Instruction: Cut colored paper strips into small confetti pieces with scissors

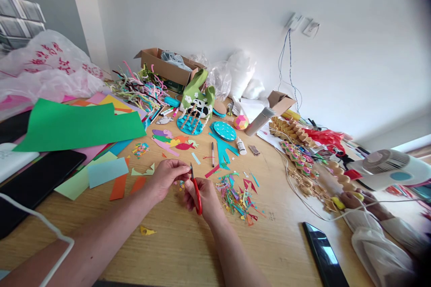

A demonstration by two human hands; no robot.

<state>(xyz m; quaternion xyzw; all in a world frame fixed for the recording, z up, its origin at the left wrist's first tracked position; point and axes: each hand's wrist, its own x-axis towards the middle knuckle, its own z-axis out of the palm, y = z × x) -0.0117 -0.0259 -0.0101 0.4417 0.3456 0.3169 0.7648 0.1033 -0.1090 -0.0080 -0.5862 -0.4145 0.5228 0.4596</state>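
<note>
Red-handled scissors (197,190) are held in my right hand (207,198), blades pointing up and away from me. Close beside the blades is my left hand (167,176), its thumb and forefinger pinched together; whatever is between them is too small to make out. Small colored paper bits (182,184) lie under and between the hands. Paper fish (185,145) in several colors rest farther back on the table. To the right of my right hand spreads a heap of colored paper scraps (238,195). A yellow scrap (147,231) lies near my left forearm.
Green paper (81,125) covers colored sheets at left. A panda-print green bag (198,98), blue discs (224,130), a pen (213,154) and a grey bottle (260,121) stand or lie behind. At right are a phone (325,255), a white fan (387,168) and another person's hands (362,200).
</note>
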